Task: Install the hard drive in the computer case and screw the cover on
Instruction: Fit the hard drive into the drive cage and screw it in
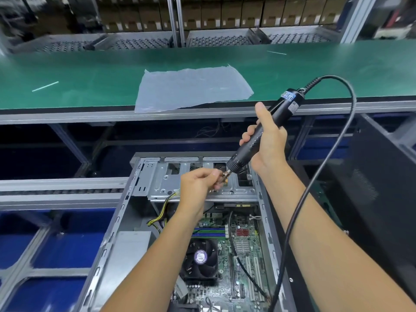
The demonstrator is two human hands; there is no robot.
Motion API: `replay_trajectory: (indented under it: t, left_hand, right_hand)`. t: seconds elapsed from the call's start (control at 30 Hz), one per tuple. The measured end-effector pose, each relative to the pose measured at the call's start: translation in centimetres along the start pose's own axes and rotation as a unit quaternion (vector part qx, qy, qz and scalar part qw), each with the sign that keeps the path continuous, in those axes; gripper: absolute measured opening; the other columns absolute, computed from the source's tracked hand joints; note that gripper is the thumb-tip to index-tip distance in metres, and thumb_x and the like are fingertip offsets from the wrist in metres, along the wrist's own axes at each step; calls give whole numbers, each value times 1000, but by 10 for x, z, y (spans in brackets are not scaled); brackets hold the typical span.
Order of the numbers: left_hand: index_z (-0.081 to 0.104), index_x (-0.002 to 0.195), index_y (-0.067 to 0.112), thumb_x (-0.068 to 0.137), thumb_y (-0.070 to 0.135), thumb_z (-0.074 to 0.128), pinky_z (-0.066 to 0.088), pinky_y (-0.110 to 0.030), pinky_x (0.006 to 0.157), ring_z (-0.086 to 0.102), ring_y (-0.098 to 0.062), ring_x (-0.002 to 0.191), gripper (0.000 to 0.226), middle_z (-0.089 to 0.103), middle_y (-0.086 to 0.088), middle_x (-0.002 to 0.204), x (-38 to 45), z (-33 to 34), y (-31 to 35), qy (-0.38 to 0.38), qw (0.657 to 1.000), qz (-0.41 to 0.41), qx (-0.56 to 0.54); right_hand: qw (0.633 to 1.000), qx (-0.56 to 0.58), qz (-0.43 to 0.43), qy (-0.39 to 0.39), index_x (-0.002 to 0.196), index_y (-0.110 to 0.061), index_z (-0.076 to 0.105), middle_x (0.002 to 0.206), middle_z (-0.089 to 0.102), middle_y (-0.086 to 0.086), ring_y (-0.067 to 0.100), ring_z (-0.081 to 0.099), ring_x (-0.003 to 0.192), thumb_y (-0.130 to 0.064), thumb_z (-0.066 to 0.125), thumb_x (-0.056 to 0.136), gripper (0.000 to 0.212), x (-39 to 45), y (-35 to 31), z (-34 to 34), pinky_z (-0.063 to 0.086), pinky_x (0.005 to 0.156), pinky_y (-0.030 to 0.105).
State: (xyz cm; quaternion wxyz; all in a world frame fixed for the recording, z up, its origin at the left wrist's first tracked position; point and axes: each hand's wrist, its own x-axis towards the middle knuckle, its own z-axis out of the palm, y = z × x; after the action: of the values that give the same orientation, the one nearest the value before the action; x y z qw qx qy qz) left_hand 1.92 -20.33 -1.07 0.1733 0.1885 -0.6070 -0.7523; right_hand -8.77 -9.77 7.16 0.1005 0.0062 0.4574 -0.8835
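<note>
1. Above the open computer case [126,212], the right hand [267,140] grips an electric screwdriver [258,136], its fingers [246,135] wrapped round the black barrel, with the tip angled down and left.
2. The left hand [198,185] pinches something small at the screwdriver tip, fingers curled together on it; it is probably a screw, but too small to confirm.
3. Step in hand, as judged: loading a screw onto the bit, ready to fasten at the drive bay [198,176].
4. Next move calls for lowering the tip squarely onto a mounting hole in the bay, keeping the tool upright, and keeping its cable [337,140] off the circuit board [245,244].
5. No hard drive can be identified for certain; the hands cover part of the bay, so it cannot be said whether one is seated.
6. The case lies on its side, grey metal, with the fan [200,257] and board exposed. A dark panel [378,190], possibly the cover, stands to the right, not yet fitted.
7. A clear plastic bag [193,88] lies on the green tabletop [90,75] beyond.
</note>
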Motion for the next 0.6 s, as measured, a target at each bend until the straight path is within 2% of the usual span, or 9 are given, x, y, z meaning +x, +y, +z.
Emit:
replay_trajectory:
  t: [0.03,0.1,0.23,0.37,0.6]
  left_hand:
    - [72,77,5,89,2,59,52,-23,61,58,-17,61,17,66,-7,67,1,-4,0,17,999,-10,-26]
    - [72,81,5,90,4,59,53,-22,62,59,-15,63,16,68,-6,69,5,-11,-1,26,1000,-4,-2]
    - [74,86,7,85,5,66,53,-24,67,61,-13,66,8,69,-7,73,9,-18,-1,-24,999,-11,46]
    - [75,88,11,82,8,71,50,-19,60,61,-12,67,8,68,-4,72,10,-20,-3,-43,998,-14,42]
    - [75,83,14,85,2,65,50,-28,66,57,-15,67,16,66,-6,71,13,-22,-6,-33,999,13,41]
  right_hand:
    - [1000,3,-3,5,91,-16,50,53,52,1,15,47,43,-32,79,80,35,1,-1,-1,44,45,26]
    - [1000,10,-10,14,91,-16,49,53,51,1,15,47,43,-32,78,81,35,5,-4,-1,44,46,26]
    - [999,34,-15,4,89,-16,48,53,50,1,16,46,43,-32,76,83,33,9,-10,7,44,48,26]
    - [999,37,-21,-18,84,-15,47,53,50,3,17,45,43,-31,75,85,32,10,-6,17,44,48,27]
    - [999,33,-12,-9,86,-16,48,52,49,2,16,45,43,-30,76,84,31,8,2,25,44,48,27]
